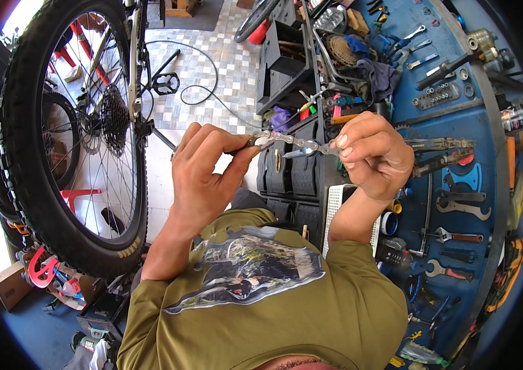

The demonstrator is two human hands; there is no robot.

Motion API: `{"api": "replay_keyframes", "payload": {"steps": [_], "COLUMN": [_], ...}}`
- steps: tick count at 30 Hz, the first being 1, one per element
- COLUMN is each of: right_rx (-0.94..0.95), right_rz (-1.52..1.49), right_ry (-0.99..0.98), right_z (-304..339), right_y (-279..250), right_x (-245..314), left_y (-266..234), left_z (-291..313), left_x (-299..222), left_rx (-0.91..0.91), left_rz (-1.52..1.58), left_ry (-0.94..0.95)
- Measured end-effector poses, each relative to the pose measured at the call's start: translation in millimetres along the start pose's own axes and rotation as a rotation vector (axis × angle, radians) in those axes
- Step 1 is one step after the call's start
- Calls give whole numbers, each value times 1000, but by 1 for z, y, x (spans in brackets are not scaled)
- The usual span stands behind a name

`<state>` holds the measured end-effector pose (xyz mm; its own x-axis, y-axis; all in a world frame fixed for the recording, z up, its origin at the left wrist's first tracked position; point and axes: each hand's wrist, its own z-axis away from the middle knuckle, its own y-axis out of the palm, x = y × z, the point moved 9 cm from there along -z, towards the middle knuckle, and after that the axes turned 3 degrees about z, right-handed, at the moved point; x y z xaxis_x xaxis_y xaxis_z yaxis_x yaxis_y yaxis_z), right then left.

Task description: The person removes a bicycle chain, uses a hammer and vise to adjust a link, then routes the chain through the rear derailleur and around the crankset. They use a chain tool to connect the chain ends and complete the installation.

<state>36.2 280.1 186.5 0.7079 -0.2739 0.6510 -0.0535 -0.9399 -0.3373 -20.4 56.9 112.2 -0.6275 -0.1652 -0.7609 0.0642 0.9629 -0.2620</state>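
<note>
Stretched between my two hands is a short length of bicycle chain point(298, 142), silver, with several links showing. My left hand point(209, 163) pinches its left end between thumb and fingers. At the other end my right hand point(372, 154) grips the chain with thumb and fingertips. The piece sags slightly and hangs in the air above black bins point(304, 176). To the left stands a bicycle wheel point(132, 237) with a knobby black tyre; a cassette of sprockets point(115, 120) sits at its hub, and a pedal point(166, 83) shows beside the frame.
On the right, a blue tool board point(422, 209) carries an adjustable wrench point(459, 235), other wrenches and a socket holder point(437, 96). A white perforated basket point(333, 213) is beside my right forearm. A cable point(212, 92) lies curled on the tiled floor. A cardboard box point(12, 285) sits lower left.
</note>
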Motion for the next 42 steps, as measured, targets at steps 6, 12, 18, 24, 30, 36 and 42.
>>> {"api": "replay_keyframes", "payload": {"steps": [6, 12, 18, 24, 30, 36, 42], "right_rx": [-3, 5, -2, 27, 18, 21, -4], "right_rz": [26, 60, 64, 18, 48, 48, 55], "right_ry": [-14, 0, -2, -14, -26, -22, -7], "right_z": [4, 9, 14, 17, 19, 19, 13], "right_y": [-4, -4, -8, -5, -6, -5, -5], "right_x": [1, 2, 3, 5, 6, 7, 6], "left_y": [-2, -3, -1, -1, -3, -3, 0], "left_z": [0, 0, 1, 2, 3, 3, 1], "left_x": [-8, -17, -21, -22, -25, -27, -19], "left_rx": [-34, -42, -44, -45, -58, -49, 3], "left_rz": [-46, -102, -108, -114, -122, -135, -88], "left_ry": [101, 172, 194, 200, 207, 222, 164]}}
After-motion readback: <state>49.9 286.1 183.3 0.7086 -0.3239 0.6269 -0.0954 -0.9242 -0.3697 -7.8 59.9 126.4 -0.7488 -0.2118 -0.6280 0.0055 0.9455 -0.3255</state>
